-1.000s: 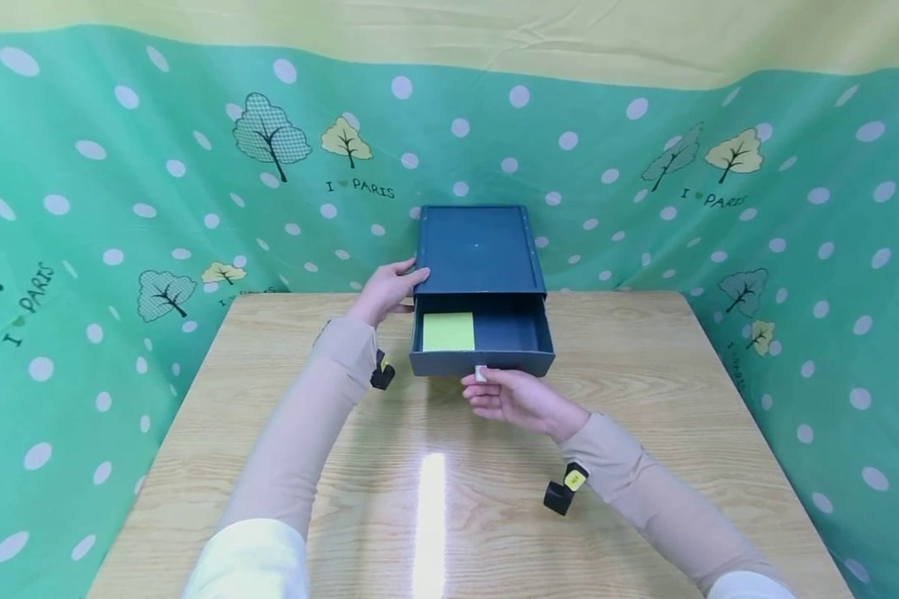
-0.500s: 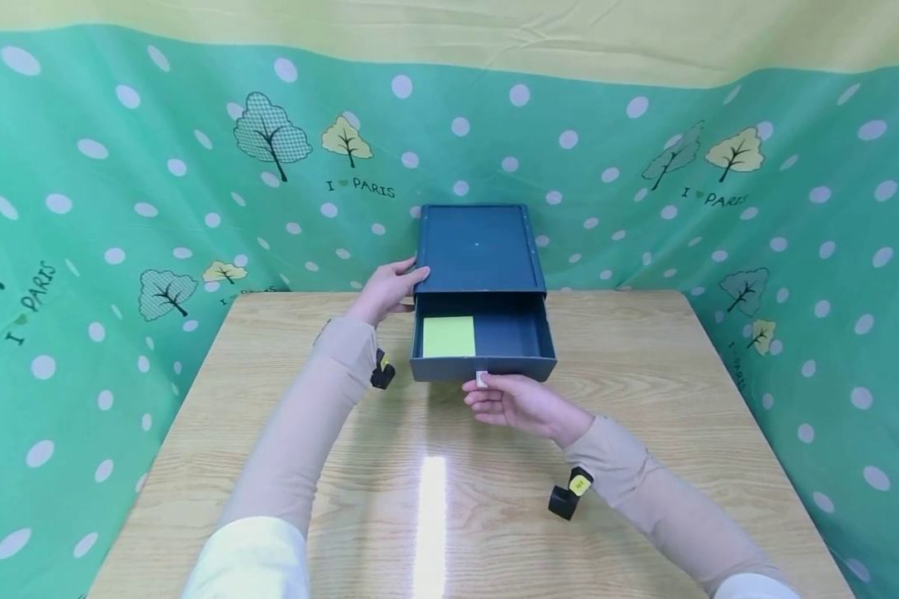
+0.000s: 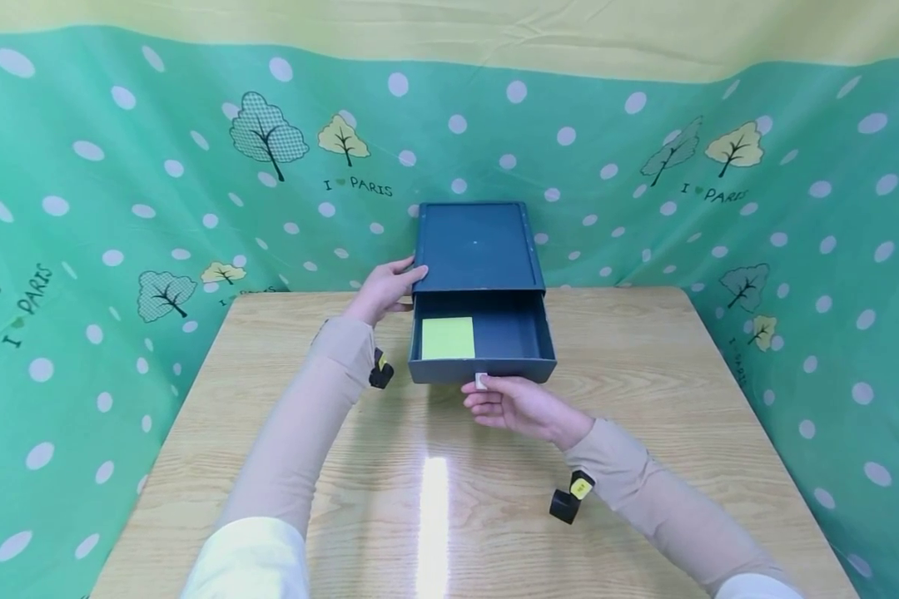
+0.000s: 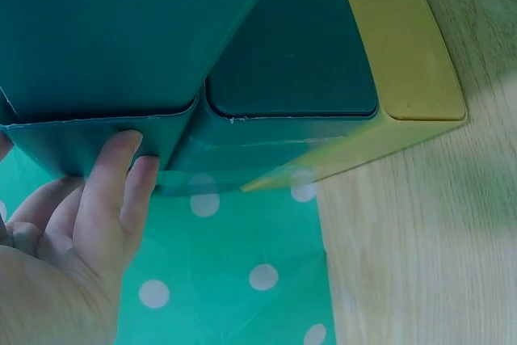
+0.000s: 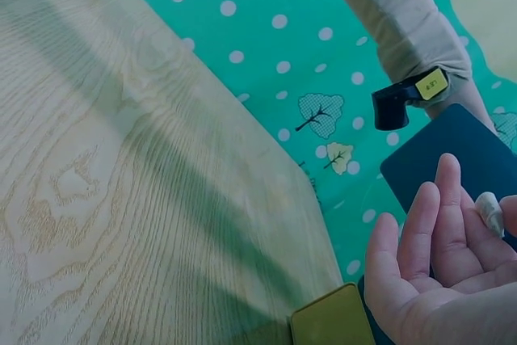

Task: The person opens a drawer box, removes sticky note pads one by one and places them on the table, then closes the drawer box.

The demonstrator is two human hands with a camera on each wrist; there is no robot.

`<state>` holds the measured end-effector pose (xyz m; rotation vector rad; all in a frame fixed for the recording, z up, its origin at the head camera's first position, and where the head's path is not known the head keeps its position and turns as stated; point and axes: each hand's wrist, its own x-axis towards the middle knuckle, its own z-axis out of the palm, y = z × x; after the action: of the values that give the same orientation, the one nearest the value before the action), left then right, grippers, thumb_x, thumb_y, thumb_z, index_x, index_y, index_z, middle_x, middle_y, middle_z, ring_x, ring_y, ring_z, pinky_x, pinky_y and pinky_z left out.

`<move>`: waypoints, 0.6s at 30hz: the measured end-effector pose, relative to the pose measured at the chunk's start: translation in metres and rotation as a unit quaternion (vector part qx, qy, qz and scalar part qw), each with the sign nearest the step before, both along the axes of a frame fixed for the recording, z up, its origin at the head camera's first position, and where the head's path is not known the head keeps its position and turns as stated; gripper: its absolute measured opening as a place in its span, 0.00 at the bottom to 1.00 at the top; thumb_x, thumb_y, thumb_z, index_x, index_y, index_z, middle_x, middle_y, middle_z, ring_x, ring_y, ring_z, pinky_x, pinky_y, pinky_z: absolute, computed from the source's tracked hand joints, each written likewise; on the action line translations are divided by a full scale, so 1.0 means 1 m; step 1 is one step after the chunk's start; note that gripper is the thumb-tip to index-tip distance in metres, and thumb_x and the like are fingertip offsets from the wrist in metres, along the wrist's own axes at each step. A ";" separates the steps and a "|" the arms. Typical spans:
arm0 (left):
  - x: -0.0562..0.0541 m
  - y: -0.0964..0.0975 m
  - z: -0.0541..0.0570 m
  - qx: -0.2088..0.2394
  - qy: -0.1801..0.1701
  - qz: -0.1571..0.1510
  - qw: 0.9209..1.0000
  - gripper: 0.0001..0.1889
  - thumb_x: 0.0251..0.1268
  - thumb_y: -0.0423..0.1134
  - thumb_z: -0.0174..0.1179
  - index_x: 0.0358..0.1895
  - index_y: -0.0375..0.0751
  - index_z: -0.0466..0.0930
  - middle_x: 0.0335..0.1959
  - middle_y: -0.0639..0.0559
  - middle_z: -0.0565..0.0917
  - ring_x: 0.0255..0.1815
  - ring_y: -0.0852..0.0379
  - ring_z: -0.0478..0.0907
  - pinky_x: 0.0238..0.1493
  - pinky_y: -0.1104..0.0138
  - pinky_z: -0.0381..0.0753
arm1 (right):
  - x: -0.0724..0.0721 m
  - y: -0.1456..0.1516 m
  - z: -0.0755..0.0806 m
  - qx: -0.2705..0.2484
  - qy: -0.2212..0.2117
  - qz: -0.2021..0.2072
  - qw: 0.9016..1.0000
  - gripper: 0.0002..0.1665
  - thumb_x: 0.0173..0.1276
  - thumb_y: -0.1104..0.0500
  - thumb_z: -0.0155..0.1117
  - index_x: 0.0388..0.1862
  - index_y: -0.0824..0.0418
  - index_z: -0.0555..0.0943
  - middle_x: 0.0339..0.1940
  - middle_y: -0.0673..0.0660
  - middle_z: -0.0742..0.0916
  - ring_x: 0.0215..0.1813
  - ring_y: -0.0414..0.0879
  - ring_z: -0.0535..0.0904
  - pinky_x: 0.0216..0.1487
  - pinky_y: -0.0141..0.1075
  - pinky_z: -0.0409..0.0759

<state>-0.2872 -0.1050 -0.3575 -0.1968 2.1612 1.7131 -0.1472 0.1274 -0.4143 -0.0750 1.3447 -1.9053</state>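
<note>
A dark blue drawer box (image 3: 476,245) stands at the table's far edge, its drawer (image 3: 517,333) pulled out toward me. Inside the drawer, at the left, lies a yellow-green sticky note pad (image 3: 448,337). My left hand (image 3: 385,289) presses straight fingers against the box's left wall, thumb at its top edge; in the left wrist view the fingers (image 4: 113,191) lie flat on the box (image 4: 105,38). My right hand (image 3: 513,403) pinches the small white knob (image 3: 481,381) on the drawer front. In the right wrist view the knob (image 5: 489,209) sits between thumb and forefinger.
The wooden table (image 3: 644,399) is bounded by a green dotted cloth (image 3: 120,208) on the left, back and right. A black wrist camera (image 3: 569,499) hangs under my right forearm, another (image 3: 379,372) under the left.
The drawer has slid a little further out toward me, with my right hand on its knob. The left hand has stayed on the box.
</note>
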 end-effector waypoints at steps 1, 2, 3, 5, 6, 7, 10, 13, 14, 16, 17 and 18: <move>0.000 0.000 0.000 0.001 0.000 0.001 1.000 0.33 0.68 0.51 0.55 0.74 0.54 0.54 0.70 0.46 0.66 0.65 0.46 0.70 0.61 0.52 0.76 | 0.000 0.000 0.000 0.001 0.000 0.000 1.000 0.21 0.76 0.53 0.48 0.55 0.70 0.73 0.36 0.49 0.86 0.40 0.39 0.82 0.51 0.32 0.82; 0.000 0.000 0.000 0.001 0.000 0.000 1.000 0.33 0.69 0.51 0.55 0.74 0.54 0.54 0.70 0.46 0.66 0.65 0.46 0.70 0.61 0.52 0.76 | 0.000 0.000 0.000 0.003 0.001 0.001 1.000 0.21 0.76 0.53 0.48 0.55 0.70 0.73 0.36 0.49 0.86 0.40 0.39 0.82 0.51 0.32 0.82; 0.000 0.000 -0.001 0.001 0.000 0.000 1.000 0.33 0.68 0.51 0.55 0.74 0.54 0.54 0.70 0.46 0.66 0.66 0.46 0.70 0.61 0.52 0.75 | 0.000 0.000 0.000 0.005 0.001 0.001 1.000 0.22 0.76 0.53 0.48 0.56 0.70 0.73 0.36 0.49 0.86 0.40 0.39 0.81 0.51 0.32 0.82; 0.000 0.000 0.000 0.003 0.000 -0.001 1.000 0.33 0.69 0.51 0.55 0.74 0.54 0.54 0.70 0.46 0.66 0.66 0.46 0.70 0.61 0.52 0.75 | 0.001 0.001 0.000 0.011 0.002 0.003 1.000 0.22 0.76 0.54 0.47 0.56 0.70 0.73 0.36 0.49 0.86 0.41 0.39 0.81 0.52 0.32 0.81; 0.001 0.000 0.000 0.004 -0.001 0.000 1.000 0.33 0.69 0.51 0.55 0.74 0.54 0.54 0.70 0.46 0.67 0.66 0.46 0.70 0.61 0.52 0.75 | 0.001 0.001 0.000 0.014 0.002 0.004 1.000 0.22 0.76 0.54 0.47 0.57 0.71 0.73 0.36 0.49 0.86 0.41 0.39 0.81 0.52 0.32 0.81; 0.001 0.000 0.000 0.004 -0.002 0.000 1.000 0.33 0.69 0.51 0.55 0.74 0.54 0.54 0.70 0.46 0.67 0.66 0.47 0.70 0.61 0.52 0.75 | 0.002 0.001 0.000 0.017 0.000 0.004 1.000 0.22 0.76 0.54 0.47 0.57 0.71 0.72 0.36 0.49 0.86 0.41 0.39 0.81 0.52 0.32 0.82; 0.002 0.001 0.001 0.003 -0.007 0.000 1.000 0.33 0.69 0.51 0.54 0.74 0.55 0.53 0.70 0.47 0.67 0.65 0.47 0.70 0.61 0.53 0.75 | 0.004 0.002 0.001 0.019 -0.001 0.009 1.000 0.25 0.77 0.54 0.46 0.59 0.74 0.70 0.35 0.48 0.87 0.41 0.39 0.81 0.53 0.33 0.81; 0.002 0.002 0.002 0.002 -0.008 0.000 1.000 0.33 0.69 0.51 0.54 0.74 0.56 0.53 0.70 0.47 0.67 0.65 0.48 0.71 0.61 0.54 0.76 | 0.006 0.003 0.002 0.016 -0.001 0.013 1.000 0.23 0.77 0.54 0.46 0.58 0.73 0.71 0.35 0.48 0.87 0.41 0.39 0.81 0.56 0.35 0.80; 0.003 0.002 0.002 0.001 -0.008 0.001 1.000 0.33 0.69 0.51 0.54 0.74 0.56 0.53 0.70 0.47 0.66 0.65 0.48 0.71 0.61 0.54 0.76 | 0.007 0.003 0.002 0.016 0.000 0.013 1.000 0.22 0.77 0.54 0.46 0.56 0.72 0.72 0.35 0.48 0.87 0.41 0.39 0.81 0.57 0.36 0.79; 0.003 0.002 0.002 0.002 -0.006 0.002 1.000 0.33 0.69 0.51 0.54 0.74 0.55 0.53 0.70 0.47 0.67 0.64 0.48 0.71 0.61 0.54 0.76 | 0.008 0.003 0.002 0.015 0.001 0.013 1.000 0.20 0.77 0.55 0.46 0.54 0.69 0.74 0.36 0.49 0.87 0.41 0.39 0.81 0.57 0.36 0.79; 0.003 0.002 0.002 0.003 -0.006 0.003 1.000 0.33 0.69 0.51 0.53 0.74 0.55 0.53 0.70 0.47 0.67 0.64 0.48 0.72 0.61 0.54 0.76 | 0.008 0.003 0.002 0.015 0.001 0.012 1.000 0.19 0.76 0.55 0.46 0.53 0.69 0.75 0.36 0.49 0.87 0.41 0.39 0.81 0.57 0.36 0.79; 0.003 0.002 0.003 0.003 -0.005 0.004 1.000 0.33 0.69 0.51 0.53 0.74 0.55 0.53 0.69 0.47 0.67 0.64 0.48 0.72 0.61 0.54 0.76 | 0.009 0.003 0.002 0.014 0.001 0.011 1.000 0.19 0.76 0.55 0.46 0.52 0.68 0.75 0.36 0.49 0.87 0.41 0.39 0.82 0.56 0.35 0.80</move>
<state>-0.2843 -0.1031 -0.3550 -0.2115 2.1504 1.7183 -0.1387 0.1307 -0.4125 -0.0777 1.3667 -1.8682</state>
